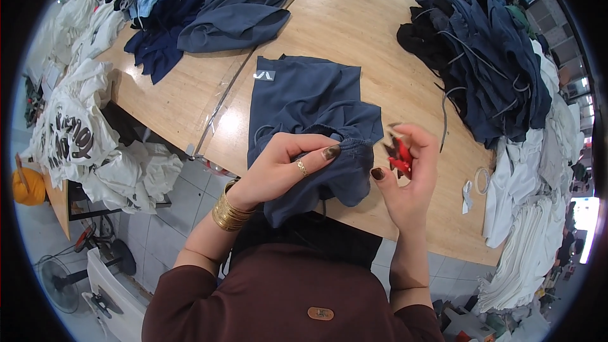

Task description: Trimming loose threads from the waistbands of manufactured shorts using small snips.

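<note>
Pinching navy garment [304,107] hem: left hand [278,171] | right hand [408,171] fingers closed on red snips [401,159] | small white label [264,75] near its far-left corner

A single head-worn fisheye looks steeply down, close over the wooden table [354,19], its rim apparently darkened.

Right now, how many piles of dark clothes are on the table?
2: one dark pile at the table's far left, another dark pile at the far right. More may lie out of view.
</note>
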Available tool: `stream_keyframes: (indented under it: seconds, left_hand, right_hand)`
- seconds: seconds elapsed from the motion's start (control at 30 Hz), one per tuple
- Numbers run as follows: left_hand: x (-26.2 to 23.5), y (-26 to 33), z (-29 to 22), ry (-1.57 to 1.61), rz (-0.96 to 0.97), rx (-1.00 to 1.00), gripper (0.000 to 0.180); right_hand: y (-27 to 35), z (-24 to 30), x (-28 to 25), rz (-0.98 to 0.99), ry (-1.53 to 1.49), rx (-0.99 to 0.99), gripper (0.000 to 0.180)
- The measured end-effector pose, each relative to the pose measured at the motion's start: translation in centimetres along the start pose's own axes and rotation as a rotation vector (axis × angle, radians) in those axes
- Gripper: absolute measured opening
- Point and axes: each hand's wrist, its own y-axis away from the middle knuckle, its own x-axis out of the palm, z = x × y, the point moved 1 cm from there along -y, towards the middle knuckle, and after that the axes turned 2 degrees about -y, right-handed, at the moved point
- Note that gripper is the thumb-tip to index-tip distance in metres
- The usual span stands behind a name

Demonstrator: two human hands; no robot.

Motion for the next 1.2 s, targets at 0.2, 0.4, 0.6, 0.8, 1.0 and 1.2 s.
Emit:
stream_keyframes:
  seconds: [0.2, 0.4, 0.6, 0.8, 1.0, 1.2]
  left_hand:
    - [0.2, 0.0, 0.0, -0.001, -0.026, 0.034, 0.023]
    - [0.3, 0.1, -0.2, -0.01, -0.034, 0.039, 0.022]
    - [0.2, 0.2, -0.3, -0.019, -0.03, 0.019, 0.023]
    - [0.3, 0.1, -0.3, -0.017, -0.023, 0.025, 0.023]
    - [0.3, 0.0, -0.3, -0.002, -0.025, 0.039, 0.023]
    - [0.1, -0.1, -0.5, 0.016, -0.057, 0.007, 0.023]
  right_hand:
    - [0.5, 0.4, -0.1, 0.075, 0.269, -0.147, 0.027]
    - [0.4, 0.5, -0.2, 0.09, 0.365, -0.234, 0.025]
    - [0.3, 0.8, -0.2, 0.081, 0.383, -0.234, 0.023]
    - [0.4, 0.6, -0.2, 0.102, 0.41, -0.243, 0.023]
    - [0.8, 0.2, 0.9, 0.042, -0.4, 0.319, 0.022]
    - [0.4, -0.1, -0.3, 0.033, 0.135, -0.06, 0.022]
